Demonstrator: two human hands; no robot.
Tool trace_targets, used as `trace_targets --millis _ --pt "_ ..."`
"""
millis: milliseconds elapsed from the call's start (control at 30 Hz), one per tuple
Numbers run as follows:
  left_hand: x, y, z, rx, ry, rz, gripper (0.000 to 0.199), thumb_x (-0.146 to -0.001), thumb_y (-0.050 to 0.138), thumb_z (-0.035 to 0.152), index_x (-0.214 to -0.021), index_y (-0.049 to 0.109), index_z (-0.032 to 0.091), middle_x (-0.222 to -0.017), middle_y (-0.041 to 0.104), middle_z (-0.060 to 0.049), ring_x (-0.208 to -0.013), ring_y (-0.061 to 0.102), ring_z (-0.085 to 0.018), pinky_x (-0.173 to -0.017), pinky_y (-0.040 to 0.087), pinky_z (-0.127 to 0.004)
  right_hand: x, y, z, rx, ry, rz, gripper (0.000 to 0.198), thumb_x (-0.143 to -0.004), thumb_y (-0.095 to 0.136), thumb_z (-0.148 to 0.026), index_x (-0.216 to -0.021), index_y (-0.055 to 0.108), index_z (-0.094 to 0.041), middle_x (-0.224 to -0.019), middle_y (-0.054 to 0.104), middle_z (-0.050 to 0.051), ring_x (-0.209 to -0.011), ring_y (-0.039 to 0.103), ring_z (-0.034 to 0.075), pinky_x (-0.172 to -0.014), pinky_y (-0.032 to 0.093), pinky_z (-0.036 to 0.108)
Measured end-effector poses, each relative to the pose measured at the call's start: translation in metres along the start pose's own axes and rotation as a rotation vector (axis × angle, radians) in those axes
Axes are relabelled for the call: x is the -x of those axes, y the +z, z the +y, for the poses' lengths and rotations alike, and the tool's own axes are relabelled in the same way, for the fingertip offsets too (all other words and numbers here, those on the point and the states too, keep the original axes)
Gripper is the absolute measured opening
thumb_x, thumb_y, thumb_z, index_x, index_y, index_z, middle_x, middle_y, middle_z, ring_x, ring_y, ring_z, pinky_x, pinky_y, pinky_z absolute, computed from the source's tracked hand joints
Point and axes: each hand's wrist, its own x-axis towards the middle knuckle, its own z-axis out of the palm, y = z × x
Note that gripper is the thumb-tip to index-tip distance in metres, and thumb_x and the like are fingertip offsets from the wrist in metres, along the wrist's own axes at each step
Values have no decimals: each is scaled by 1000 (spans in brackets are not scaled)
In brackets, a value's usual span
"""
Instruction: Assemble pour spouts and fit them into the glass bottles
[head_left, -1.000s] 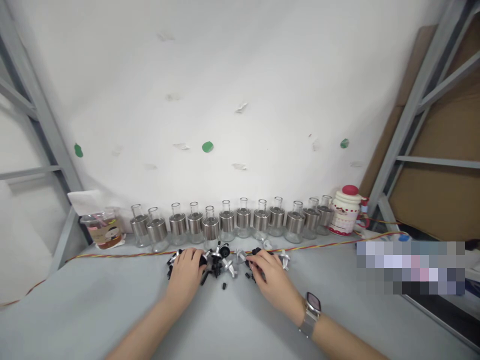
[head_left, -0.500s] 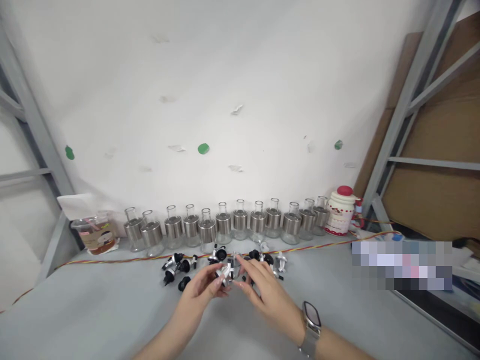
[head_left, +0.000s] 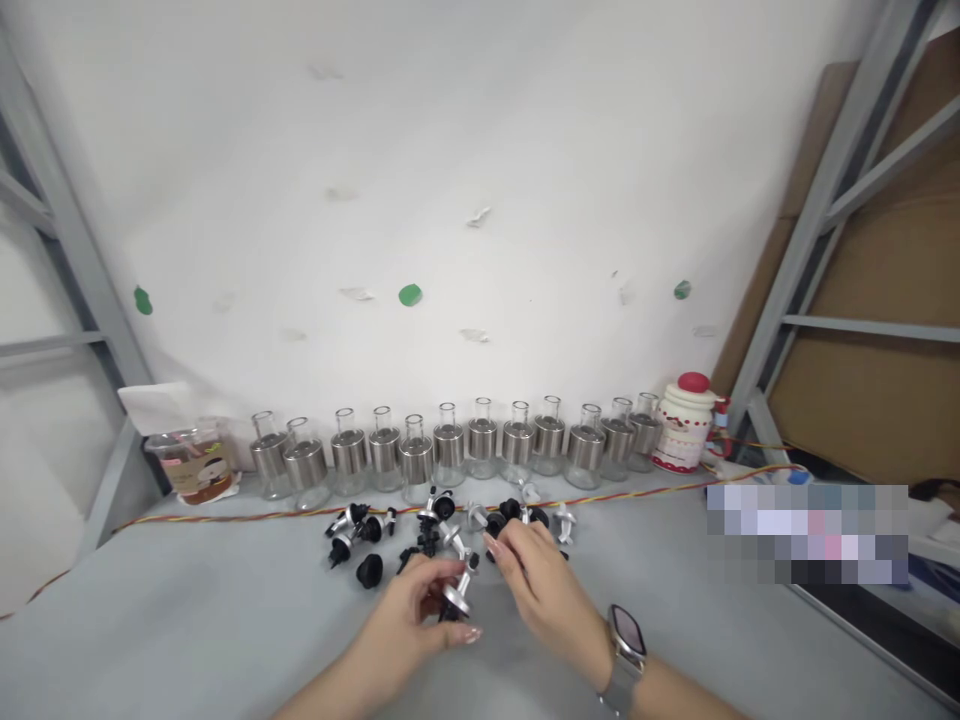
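Observation:
My left hand is closed around a silver and black bottle pourer, its spout tilted up to the right. My right hand, with a watch on its wrist, is at the right part of the pourer pile. Its fingers are curled together, and whatever they grip is hidden. Between and beyond the hands lie loose pourers, several of them overlapping. A black rubber stopper part lies left of my left hand. Behind the pile stands a row of glass bottles with metal sleeves, their necks open.
A red and yellow twisted wire runs across the grey table in front of the bottles. At the left end stands a plastic tub, at the right a white jar with a red lid. Metal frame posts flank the table.
My left hand has come nearer to me with the pourer, which is now more upright. My hands have moved apart, the right one slightly to the right, its fingers now more curled.

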Motion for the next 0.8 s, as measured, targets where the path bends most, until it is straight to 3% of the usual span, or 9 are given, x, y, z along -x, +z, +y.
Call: trace_targets --millis 300,500,633,800 --pt "3 6 4 -131 -65 16 35 -50 73 11 -84 63 14 -75 50 0 -70 52 -15 -68 45 -26 1 -1 1 174 -150 -46 29 -91 27 -30 -67 40 -19 -65 51 0 -61 43 15 -65 30 29" --pt "8 4 4 -444 126 56 32 -63 59 6 -91 60 20 -85 49 0 -81 53 -15 -77 45 -27 2 8 -1 308 -280 -114 30 -90 30 -34 -70 46 -18 -66 56 1 -60 48 15 -65 29 30" --pt "12 5 7 -716 313 41 37 -68 51 2 -101 54 20 -98 50 -5 -91 53 -17 -83 44 -31 3 15 -2 354 -232 -130 31 -90 28 -29 -70 48 -18 -64 58 2 -58 50 16 -64 29 30" --pt "14 9 6 -985 471 11 37 -74 45 0 -105 51 19 -100 52 -7 -90 56 -17 -80 48 -32 4 19 -1 312 -17 -146 29 -90 30 -31 -71 48 -19 -67 62 2 -63 54 18 -62 30 28"
